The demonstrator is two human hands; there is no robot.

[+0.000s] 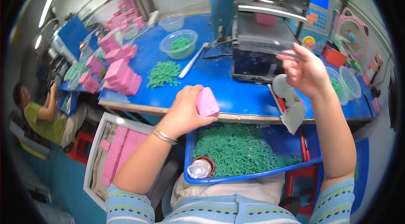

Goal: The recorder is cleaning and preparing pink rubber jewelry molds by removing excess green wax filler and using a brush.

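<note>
My left hand [185, 108] is wrapped round a pink block [207, 102] with rounded corners, held above the front edge of the blue table. To the right, my right hand [304, 70] is raised in front of a press-like machine [255, 61]. Its fingers are curled at the near edge of the clear guard [270, 47], seemingly gripping it. Inside the machine sits another pink block [265, 18]. Below both hands, a blue tray [249, 177] lies across my lap, heaped with green rubber-like rings [236, 148].
Pink blocks [122, 76] are stacked at the table's left. A loose green pile [163, 73], a clear bowl [178, 45] and a white-handled tool [194, 60] lie mid-table. A white crate [95, 169] of pink blocks stands lower left. Another person [46, 114] sits far left.
</note>
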